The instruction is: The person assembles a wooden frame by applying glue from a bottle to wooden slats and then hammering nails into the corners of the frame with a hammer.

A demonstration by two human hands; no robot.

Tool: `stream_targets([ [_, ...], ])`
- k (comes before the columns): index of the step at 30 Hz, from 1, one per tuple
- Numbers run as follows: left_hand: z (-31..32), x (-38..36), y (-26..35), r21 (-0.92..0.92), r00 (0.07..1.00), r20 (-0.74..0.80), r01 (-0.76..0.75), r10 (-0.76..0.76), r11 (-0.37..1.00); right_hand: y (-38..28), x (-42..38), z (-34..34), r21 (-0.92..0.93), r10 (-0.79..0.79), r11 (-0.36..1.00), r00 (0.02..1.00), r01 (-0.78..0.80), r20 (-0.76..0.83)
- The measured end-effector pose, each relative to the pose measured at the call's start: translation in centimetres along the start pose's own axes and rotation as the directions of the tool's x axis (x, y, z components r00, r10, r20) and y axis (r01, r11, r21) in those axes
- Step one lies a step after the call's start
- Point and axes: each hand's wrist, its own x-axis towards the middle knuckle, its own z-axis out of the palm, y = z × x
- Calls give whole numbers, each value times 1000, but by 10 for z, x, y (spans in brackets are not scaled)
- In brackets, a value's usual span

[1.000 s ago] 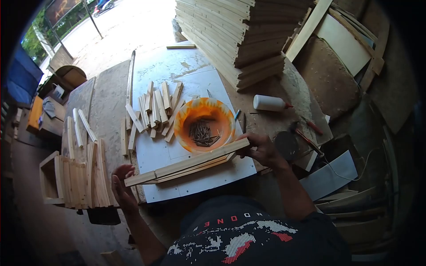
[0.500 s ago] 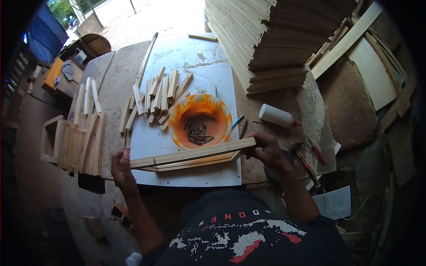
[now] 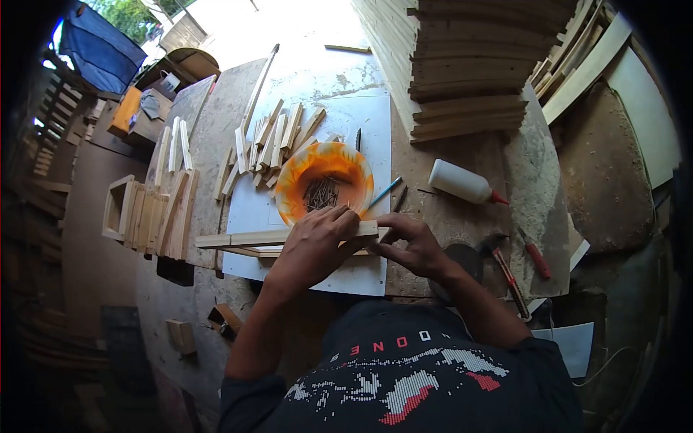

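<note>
A narrow wooden frame (image 3: pixel 249 239) stands on edge across the front of the white board, its left end reaching past the board. My left hand (image 3: pixel 312 245) is closed over the frame near its right end, hiding part of the top strip. At the right corner, my right hand (image 3: pixel 411 245) pinches the frame between thumb and fingers. Just behind my left hand sits an orange and yellow bowl (image 3: pixel 287 189) with dark nails (image 3: pixel 320 193) in it. Small wooden pieces (image 3: pixel 278 141) lie in a pile behind the bowl.
A white glue bottle (image 3: pixel 459 180), a hammer (image 3: pixel 510 278) and a red-handled tool (image 3: pixel 535 258) lie at the right. Tall stacks of wooden frames (image 3: pixel 469 65) rise at the back right. More wooden pieces (image 3: pixel 155 216) stand at the left. A blue pen (image 3: pixel 386 191) lies beside the bowl.
My left hand has moved from the frame's left end to near its right end. My right hand stays at the right corner. The camera view has shifted.
</note>
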Motion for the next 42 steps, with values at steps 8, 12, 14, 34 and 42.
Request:
stream_targets([
  [8,1,12,-6,-25,982,190,11,-6,1000,4,-130,-84,-689,449,432,801,-582,-396],
  [12,-11,8,-9,-9,985,169,-16,17,1000,45,-187,-80,-484,553,553,733,-678,-396],
  [14,-24,3,-13,-36,993,115,-15,19,999,50,-189,-73,-418,541,589,722,-691,-431],
  [34,-37,-19,-9,-17,996,86,-30,31,999,40,-184,-67,-226,608,630,654,-742,-450],
  [42,-11,-11,5,-12,981,196,1,2,1000,28,-177,-66,-173,687,565,575,-807,-444],
])
